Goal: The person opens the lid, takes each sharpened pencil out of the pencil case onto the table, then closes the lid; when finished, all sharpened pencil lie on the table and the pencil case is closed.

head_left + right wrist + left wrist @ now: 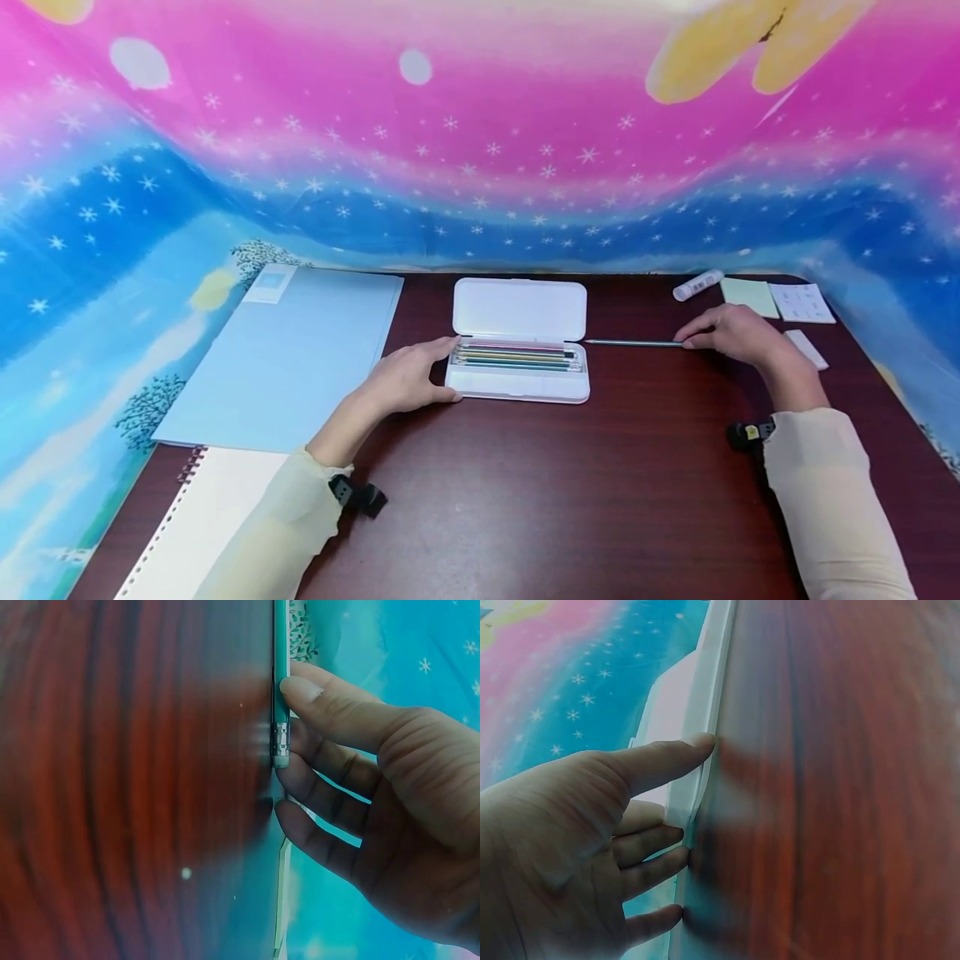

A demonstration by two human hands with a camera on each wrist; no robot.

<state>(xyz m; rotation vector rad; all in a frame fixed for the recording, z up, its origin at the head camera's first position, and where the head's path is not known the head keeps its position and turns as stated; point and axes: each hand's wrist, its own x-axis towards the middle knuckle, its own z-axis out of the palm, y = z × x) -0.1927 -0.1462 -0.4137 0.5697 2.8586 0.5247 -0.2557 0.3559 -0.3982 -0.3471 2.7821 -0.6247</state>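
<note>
In the head view a white pencil case (517, 383) lies with its lid (519, 308) folded back, several pencils (517, 358) side by side inside. My left hand (408, 375) spans its left end, thumb at the front corner and index finger at the hinge corner. From the left wrist, the thumb (697, 742) presses the case's edge (697, 712). To the right of the case, my right hand (738, 333) pinches a teal pencil (633, 342) near its eraser end. Its tip points left, close to the case's hinge. The right wrist view shows the metal band and eraser (281, 759) beside the fingers.
A light blue folder (300, 358) lies at the left, overlapping a spiral notebook (225, 500). At the back right are a glue stick (697, 285), a pale green note pad (750, 297), a printed white pad (802, 302) and a white eraser-like block (807, 349). A patterned cloth surrounds the table.
</note>
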